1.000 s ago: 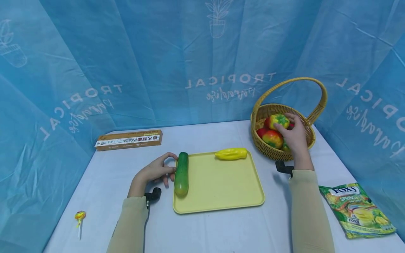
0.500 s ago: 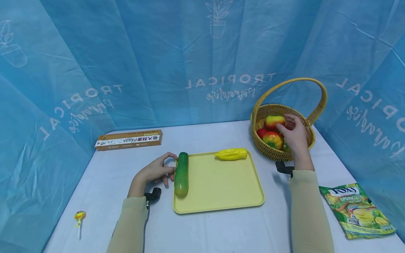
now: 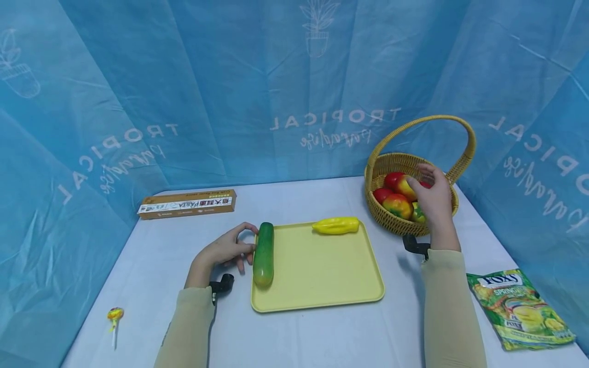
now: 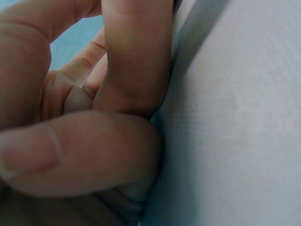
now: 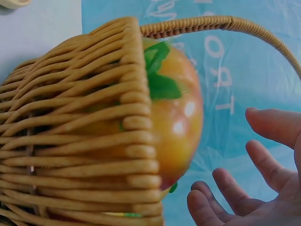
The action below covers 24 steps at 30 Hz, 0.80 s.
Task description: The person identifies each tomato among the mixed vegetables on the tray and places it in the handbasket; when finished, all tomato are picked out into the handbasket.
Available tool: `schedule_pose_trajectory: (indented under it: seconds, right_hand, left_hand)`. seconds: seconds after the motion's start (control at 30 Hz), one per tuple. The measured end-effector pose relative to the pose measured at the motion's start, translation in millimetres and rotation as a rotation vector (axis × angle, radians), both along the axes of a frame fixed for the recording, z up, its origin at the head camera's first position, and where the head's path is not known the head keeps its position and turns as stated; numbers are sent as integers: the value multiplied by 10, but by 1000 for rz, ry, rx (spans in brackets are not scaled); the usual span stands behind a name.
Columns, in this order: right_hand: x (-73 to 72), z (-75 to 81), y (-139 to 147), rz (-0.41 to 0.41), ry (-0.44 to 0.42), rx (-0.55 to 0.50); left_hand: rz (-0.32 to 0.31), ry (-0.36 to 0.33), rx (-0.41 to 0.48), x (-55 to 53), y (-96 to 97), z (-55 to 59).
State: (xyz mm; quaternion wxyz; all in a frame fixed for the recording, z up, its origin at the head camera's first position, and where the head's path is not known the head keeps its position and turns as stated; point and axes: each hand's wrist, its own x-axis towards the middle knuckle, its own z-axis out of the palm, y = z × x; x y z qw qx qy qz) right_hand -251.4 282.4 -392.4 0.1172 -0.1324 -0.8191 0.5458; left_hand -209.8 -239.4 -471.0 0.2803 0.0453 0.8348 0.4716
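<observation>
In the head view my right hand point(image 3: 436, 199) hovers over the near right side of a wicker basket point(image 3: 386, 221), fingers bent and holding nothing. Just left of the fingertips lies a red-and-yellow fruit point(image 3: 405, 188), among several others. The right wrist view shows a yellow-orange fruit point(image 5: 176, 127) with green leaves rising above the woven rim, apart from the spread fingers point(image 5: 265, 165). My left hand point(image 3: 225, 249) rests at the left edge of a yellow tray point(image 3: 322, 271), fingertips right beside a green cucumber point(image 3: 264, 255) lying along that edge. Loosely bent fingers fill the left wrist view.
A yellow pepper point(image 3: 336, 225) lies at the tray's back right. A pasta box point(image 3: 187, 204) sits at the back left, a lollipop point(image 3: 114, 322) at the front left. At the right lies a green Foxs bag point(image 3: 522, 312). The basket's tall handle point(image 3: 428, 118) arches over its opening.
My right hand has let go of the red-and-yellow fruit and drawn slightly back to the right. The fruit has turned and settled in the basket. My left hand stays put.
</observation>
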Motion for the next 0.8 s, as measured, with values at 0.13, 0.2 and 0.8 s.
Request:
schedule_pose_trajectory:
  seconds: [0.13,0.2,0.8]
  right_hand:
    - [25,52,-19,-4,2,-7]
    - [37,80,-33,-3,12,-9]
    - [234,484,-545,214,280,179]
  left_hand:
    - [4,1,-7,-4,0,5]
    - [4,2,-9,-6,-3,16]
    - [59,540,-355,172,224,962]
